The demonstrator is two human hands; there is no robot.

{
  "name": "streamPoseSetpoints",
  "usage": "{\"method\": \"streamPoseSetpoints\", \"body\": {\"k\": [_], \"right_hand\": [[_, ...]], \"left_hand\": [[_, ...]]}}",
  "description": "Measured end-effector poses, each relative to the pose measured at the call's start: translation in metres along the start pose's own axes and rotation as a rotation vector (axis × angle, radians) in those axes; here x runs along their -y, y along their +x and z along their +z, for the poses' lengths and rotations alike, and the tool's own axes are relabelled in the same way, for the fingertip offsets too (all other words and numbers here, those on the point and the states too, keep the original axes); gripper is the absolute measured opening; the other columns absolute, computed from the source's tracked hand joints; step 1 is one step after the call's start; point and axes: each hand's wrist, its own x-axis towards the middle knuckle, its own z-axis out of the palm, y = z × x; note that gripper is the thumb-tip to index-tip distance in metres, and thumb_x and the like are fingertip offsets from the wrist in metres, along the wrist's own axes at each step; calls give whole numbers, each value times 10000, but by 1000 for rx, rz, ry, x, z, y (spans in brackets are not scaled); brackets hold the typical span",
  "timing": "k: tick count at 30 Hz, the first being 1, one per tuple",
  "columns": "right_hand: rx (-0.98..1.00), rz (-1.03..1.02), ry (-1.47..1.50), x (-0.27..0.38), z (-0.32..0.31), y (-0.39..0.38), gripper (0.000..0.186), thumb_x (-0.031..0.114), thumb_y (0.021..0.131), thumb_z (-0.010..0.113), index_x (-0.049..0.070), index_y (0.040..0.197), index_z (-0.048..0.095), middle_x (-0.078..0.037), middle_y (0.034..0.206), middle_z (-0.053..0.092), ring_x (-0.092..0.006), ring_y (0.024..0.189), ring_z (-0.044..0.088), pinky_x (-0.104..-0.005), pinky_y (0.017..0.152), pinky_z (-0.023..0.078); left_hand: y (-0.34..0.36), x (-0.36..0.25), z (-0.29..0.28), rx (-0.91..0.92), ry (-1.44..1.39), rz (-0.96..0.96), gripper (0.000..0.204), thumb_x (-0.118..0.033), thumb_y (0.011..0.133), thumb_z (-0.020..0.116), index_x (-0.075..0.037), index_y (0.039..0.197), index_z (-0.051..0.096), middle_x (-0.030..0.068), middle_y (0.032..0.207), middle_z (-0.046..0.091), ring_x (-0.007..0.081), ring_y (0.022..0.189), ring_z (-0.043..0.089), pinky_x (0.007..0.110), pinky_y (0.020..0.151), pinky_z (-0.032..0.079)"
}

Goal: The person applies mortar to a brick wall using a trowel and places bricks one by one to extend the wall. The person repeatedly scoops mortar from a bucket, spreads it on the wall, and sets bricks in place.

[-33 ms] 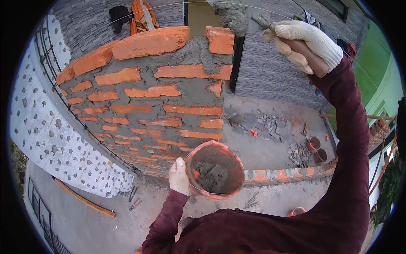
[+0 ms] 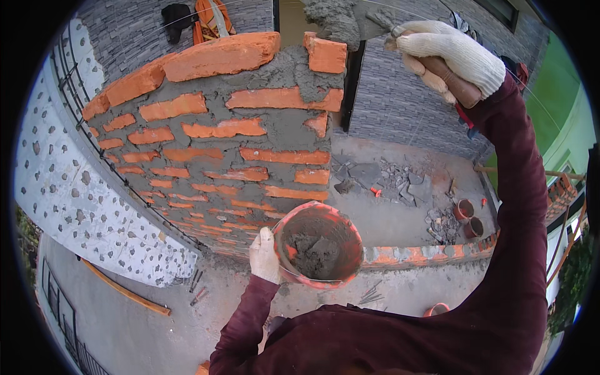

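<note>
In my gloved right hand (image 2: 451, 61) is the brown handle of a trowel (image 2: 377, 20), held up at the far right. A heap of wet grey mortar (image 2: 335, 22) covers much of its blade, just above the end of the brick wall (image 2: 225, 131). A single upright-set brick (image 2: 327, 55) stands at that end, apart from the larger bricks (image 2: 222, 56) along the top, with mortar in the gap. My gloved left hand (image 2: 265, 255) grips the rim of an orange-red bucket (image 2: 355, 250) beside the wall. Grey mortar (image 2: 312, 253) lies inside the bucket.
A thin string (image 2: 250, 5) runs across above the wall. Broken rubble (image 2: 406, 187) and two buckets (image 2: 464, 210) are on the floor at right, behind a low brick course (image 2: 431, 253). A speckled white slab (image 2: 94, 206) and dark rebar (image 2: 75, 103) flank the wall's left.
My right hand and the mortar-loaded trowel have shifted slightly left and up, over the end brick. The bucket stays in my left hand, a little higher in view.
</note>
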Motion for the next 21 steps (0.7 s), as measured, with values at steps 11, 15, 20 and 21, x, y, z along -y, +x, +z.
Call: {"method": "streamPoseSetpoints", "body": {"k": [11,15,20,21], "right_hand": [[-235,-98,-584,7,33,-3,256,241,1009,571,30,1135,641,-67,732,641,-150,563,613,-314,508,503],[-37,313,643,-28,36,-53,450,301,1077,524,-116,1243,538,-76,867,614,-98,539,639,-201,424,599],[-80,336,1169,-13,97,-95,359,277,1073,511,-71,1160,502,-47,837,542,-81,584,611,-219,420,598],[-72,325,1135,-10,97,-93,376,269,1074,511,-82,1207,477,-47,858,537,-67,585,598,-202,424,598]], "left_hand": [[-18,18,11,-39,-121,-3,405,-407,1102,505,-29,1057,643,-19,938,578,76,806,489,262,728,440],[-15,27,-2,-86,120,25,385,-411,1091,527,-50,1010,636,-60,812,461,49,730,400,258,633,361],[-13,39,-13,18,167,-61,377,-380,1096,516,-30,1007,625,-48,831,476,65,761,417,277,686,393],[-13,36,-16,32,191,-65,380,-377,1096,515,-23,1017,628,-44,839,487,69,771,428,281,696,400]]}}
